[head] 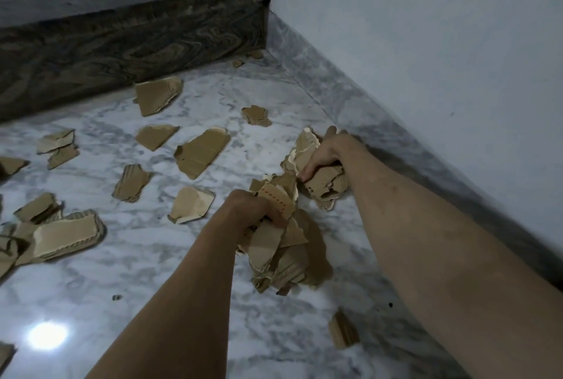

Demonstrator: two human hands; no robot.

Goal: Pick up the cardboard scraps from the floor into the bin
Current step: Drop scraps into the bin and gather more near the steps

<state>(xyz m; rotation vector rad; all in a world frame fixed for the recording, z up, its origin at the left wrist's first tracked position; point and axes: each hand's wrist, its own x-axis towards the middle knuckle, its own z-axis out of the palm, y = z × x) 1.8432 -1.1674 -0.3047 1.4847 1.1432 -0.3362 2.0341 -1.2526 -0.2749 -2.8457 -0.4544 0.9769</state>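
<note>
Both hands are full of torn cardboard above a white, grey-veined marble floor (152, 256). The left hand (253, 211) is clenched around a thick bundle of scraps (286, 256) — flat brown pieces hanging down below the fist, with one paler piece printed with small red marks (275, 197) sticking out at the top. The right hand (323, 156) has its grip closed on a second wad of cardboard (323, 183), crumpled and ragged, with torn pale edges showing above the knuckles. The two bundles sit close together, nearly touching at their nearest edges. Whether either bundle rests on the floor or is lifted clear cannot be told.

Many loose scraps lie on the floor to the left and beyond the hands: a large folded piece (202, 151) in the middle, another (158, 95) near the foot of the dark patterned stone step (137, 43), a pale crumpled one (192, 205) just left of the left hand, a ribbed strip (132, 182), and a layered heap (64, 235) at the left edge. A small scrap (342, 330) lies alone near the right forearm, and tiny ones sit in the corner by the step. A grey marble skirting (380, 122) runs along the plain wall (426, 28) on the right. A bright light reflection (47, 335) glares on the floor — lower left.
</note>
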